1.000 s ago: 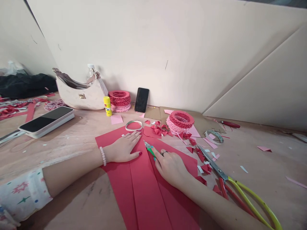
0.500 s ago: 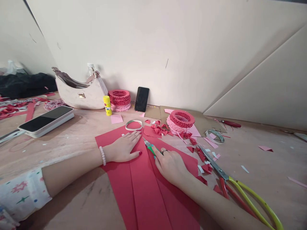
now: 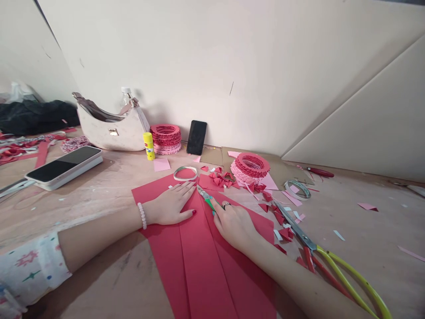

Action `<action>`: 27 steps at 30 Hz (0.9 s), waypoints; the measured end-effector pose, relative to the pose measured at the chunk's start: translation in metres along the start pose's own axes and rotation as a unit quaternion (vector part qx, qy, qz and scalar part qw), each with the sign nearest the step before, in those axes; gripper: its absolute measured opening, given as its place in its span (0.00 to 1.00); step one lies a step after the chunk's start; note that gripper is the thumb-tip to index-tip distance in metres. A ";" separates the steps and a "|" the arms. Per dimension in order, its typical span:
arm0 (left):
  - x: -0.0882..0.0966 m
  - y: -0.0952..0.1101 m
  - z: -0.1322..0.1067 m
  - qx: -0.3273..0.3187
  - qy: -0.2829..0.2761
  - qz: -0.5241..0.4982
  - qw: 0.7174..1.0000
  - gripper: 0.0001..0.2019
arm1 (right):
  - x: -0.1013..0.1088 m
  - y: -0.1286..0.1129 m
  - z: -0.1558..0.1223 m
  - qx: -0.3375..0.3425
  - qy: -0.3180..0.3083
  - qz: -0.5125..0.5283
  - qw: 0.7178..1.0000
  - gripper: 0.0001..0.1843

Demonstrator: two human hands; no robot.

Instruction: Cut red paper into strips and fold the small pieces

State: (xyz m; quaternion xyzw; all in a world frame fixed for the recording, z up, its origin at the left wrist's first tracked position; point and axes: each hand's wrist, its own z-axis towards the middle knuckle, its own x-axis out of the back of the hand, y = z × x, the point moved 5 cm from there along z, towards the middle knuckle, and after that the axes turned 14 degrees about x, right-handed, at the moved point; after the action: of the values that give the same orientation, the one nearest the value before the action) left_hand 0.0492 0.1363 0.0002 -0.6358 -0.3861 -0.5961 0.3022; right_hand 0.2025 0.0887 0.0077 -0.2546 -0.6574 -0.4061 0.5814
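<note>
The right hand (image 3: pixel 234 223) curls closed around a green utility knife (image 3: pixel 206 197), its blade at the pleated red paper (image 3: pixel 202 270), while the left hand (image 3: pixel 169 204) lies open and flat, pressing the sheet against the table (image 3: pixel 99 199).

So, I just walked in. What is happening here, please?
A person presses the left hand flat on a creased red paper sheet, and the right hand holds a green craft knife against the same sheet. Small red paper pieces lie beside a stack of red and pink paper rings, with scissors to the right.
</note>
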 end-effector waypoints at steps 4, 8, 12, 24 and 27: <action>0.000 0.000 0.000 -0.003 0.008 -0.004 1.000 0.36 | 0.000 0.006 -0.004 -0.012 0.000 -0.001 1.000 0.24; 0.001 -0.002 -0.001 -0.004 0.029 -0.005 1.000 0.35 | 0.005 0.010 -0.007 -0.016 -0.005 -0.005 1.000 0.24; 0.008 -0.002 -0.003 -0.016 0.073 -0.003 0.997 0.31 | 0.008 0.021 -0.011 -0.053 -0.037 -0.023 0.998 0.24; 0.031 -0.022 0.002 0.039 0.152 -0.181 0.971 0.21 | 0.028 -0.022 -0.033 0.151 0.022 0.147 0.977 0.30; 0.036 -0.024 0.005 0.015 0.139 -0.312 0.940 0.19 | 0.015 -0.020 -0.032 0.109 0.005 0.130 0.986 0.30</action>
State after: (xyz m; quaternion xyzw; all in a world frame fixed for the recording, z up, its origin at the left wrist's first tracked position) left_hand 0.0309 0.1573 0.0333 -0.3891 -0.5285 -0.7371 0.1612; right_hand 0.2015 0.0490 0.0178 -0.2712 -0.6556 -0.2546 0.6571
